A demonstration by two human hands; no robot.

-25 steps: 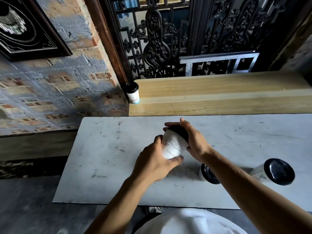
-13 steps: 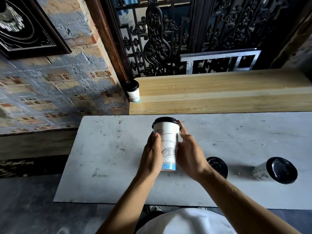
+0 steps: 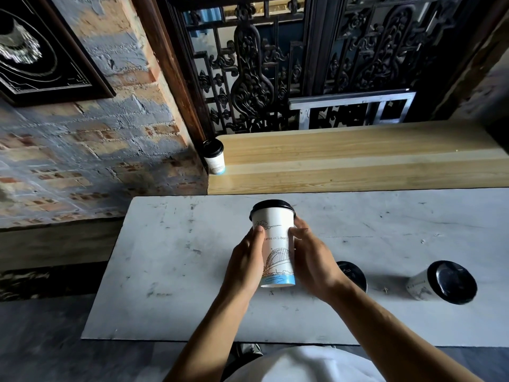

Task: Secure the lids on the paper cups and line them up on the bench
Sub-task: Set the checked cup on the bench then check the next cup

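A white paper cup (image 3: 276,244) with a black lid and a bridge drawing is upright between both hands, just above the white table (image 3: 165,271). My left hand (image 3: 243,264) grips its left side and my right hand (image 3: 312,260) its right side. A second lidded cup (image 3: 354,274) stands behind my right wrist, partly hidden. A third lidded cup (image 3: 443,282) stands at the table's right. One lidded cup (image 3: 214,159) stands at the left end of the wooden bench (image 3: 358,155).
A brick wall with a dark framed picture (image 3: 41,51) rises at the left. A carved black screen (image 3: 303,64) and a metal frame (image 3: 349,108) stand behind the bench. My white clothing (image 3: 303,368) fills the bottom edge.
The cup lay tilted on its side between my hands a second ago; it has been turned upright and is held a little further forward, lid on top.
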